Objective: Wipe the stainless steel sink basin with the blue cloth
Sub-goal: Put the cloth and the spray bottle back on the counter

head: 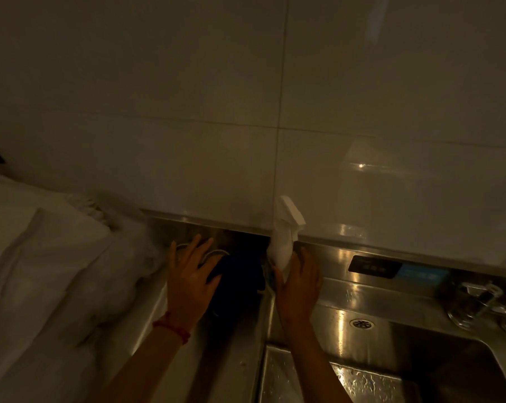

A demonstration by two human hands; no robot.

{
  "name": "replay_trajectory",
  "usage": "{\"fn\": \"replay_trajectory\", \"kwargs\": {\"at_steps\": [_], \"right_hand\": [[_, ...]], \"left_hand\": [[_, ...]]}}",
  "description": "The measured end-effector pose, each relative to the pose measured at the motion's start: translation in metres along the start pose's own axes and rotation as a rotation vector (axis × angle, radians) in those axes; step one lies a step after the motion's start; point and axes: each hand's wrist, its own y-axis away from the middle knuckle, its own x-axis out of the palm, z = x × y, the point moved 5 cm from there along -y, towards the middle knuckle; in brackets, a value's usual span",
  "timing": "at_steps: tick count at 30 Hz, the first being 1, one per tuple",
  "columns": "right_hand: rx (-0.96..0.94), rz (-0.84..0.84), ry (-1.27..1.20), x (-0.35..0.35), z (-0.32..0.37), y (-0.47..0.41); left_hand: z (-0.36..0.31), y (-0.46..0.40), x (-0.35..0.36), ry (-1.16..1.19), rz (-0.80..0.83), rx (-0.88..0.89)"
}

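Note:
The dark blue cloth lies bunched on the steel counter at the back, just under the wall edge. My left hand rests flat beside it with fingers spread, the thumb touching the cloth's left side. My right hand is closed around a white paper tissue that sticks up against the wall tiles. The stainless steel sink basin opens at the lower right, its bottom wet and glinting. A round drain-like fitting sits on the ledge behind the basin.
White plastic sheeting or bags fill the left side. A dark control panel is set in the steel back ledge. Clear glass items stand at the far right. Glossy wall tiles rise right behind the counter. The light is dim.

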Motion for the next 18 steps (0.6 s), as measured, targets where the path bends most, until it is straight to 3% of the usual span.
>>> {"fn": "replay_trajectory", "kwargs": {"at_steps": [13,18], "right_hand": [[-0.057,0.029,0.080,0.004,-0.030,-0.019],[-0.108,-0.065,0.136,0.005,-0.037,-0.024]], "left_hand": [[-0.004,0.001,0.003,-0.012,-0.019,0.008],[-0.004,0.000,0.005,-0.014,-0.021,0.009]]}}
